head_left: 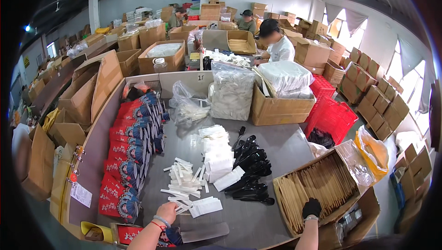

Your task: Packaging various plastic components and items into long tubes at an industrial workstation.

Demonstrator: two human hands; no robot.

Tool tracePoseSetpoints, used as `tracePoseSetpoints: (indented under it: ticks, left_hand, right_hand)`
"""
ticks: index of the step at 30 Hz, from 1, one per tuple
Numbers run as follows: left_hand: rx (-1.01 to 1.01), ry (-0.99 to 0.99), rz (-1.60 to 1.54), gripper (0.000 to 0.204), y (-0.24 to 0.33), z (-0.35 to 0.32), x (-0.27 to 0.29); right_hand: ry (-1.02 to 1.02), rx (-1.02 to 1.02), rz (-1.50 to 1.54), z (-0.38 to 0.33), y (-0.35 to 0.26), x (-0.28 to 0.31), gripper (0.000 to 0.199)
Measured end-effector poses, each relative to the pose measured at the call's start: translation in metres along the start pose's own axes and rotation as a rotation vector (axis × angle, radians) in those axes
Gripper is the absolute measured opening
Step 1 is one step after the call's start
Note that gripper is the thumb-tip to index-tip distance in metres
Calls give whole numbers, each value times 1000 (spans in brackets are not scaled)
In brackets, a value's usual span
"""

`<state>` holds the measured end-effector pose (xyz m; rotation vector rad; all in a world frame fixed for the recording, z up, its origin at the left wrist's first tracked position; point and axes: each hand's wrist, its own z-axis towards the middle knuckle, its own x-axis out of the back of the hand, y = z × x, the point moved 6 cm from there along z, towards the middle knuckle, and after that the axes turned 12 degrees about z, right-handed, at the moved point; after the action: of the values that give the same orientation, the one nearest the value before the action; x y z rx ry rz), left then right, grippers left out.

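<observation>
My left hand (166, 213), bare with a bracelet and a red string at the wrist, is closed at the near end of a pile of thin white strips (185, 176); its fingertips pinch a strip there. White folded paper packets (206, 206) lie just beside it. My right hand (312, 208), in a black glove, rests on the thin brown paper-like pieces (322, 183) packed on edge in a carton (282, 199); its dark fingers blend together. Black plastic spoons (251, 167) and a stack of white packets (216, 151) lie between the hands, farther back.
Overlapping red-and-blue printed pouches (124, 158) line the left side. A clear plastic sleeve (205, 232) lies at the front edge. At the back stand a bag of white packets (231, 91) and a carton (281, 111). Red crates (331, 116) stand right; a person (281, 47) works beyond.
</observation>
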<state>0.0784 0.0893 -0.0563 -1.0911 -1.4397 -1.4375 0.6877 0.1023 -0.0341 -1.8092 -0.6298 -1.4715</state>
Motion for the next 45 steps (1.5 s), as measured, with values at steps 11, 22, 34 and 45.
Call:
tracePoseSetpoints:
  ticks: [11, 22, 34, 45]
  left_hand:
    - [-43, 8, 3, 8, 2, -24, 15]
    - [38, 115, -358, 10, 44, -6, 18]
    - [-211, 184, 68, 33, 101, 16, -40]
    - [-169, 92, 182, 39, 97, 16, -17]
  right_hand:
    - [469, 412, 528, -42, -14, 35, 22]
    - [-198, 314, 1309, -152, -155, -50, 22]
    - [142, 757, 746, -116, -174, -64, 13]
    - [-127, 763, 290, -96, -189, -64, 26]
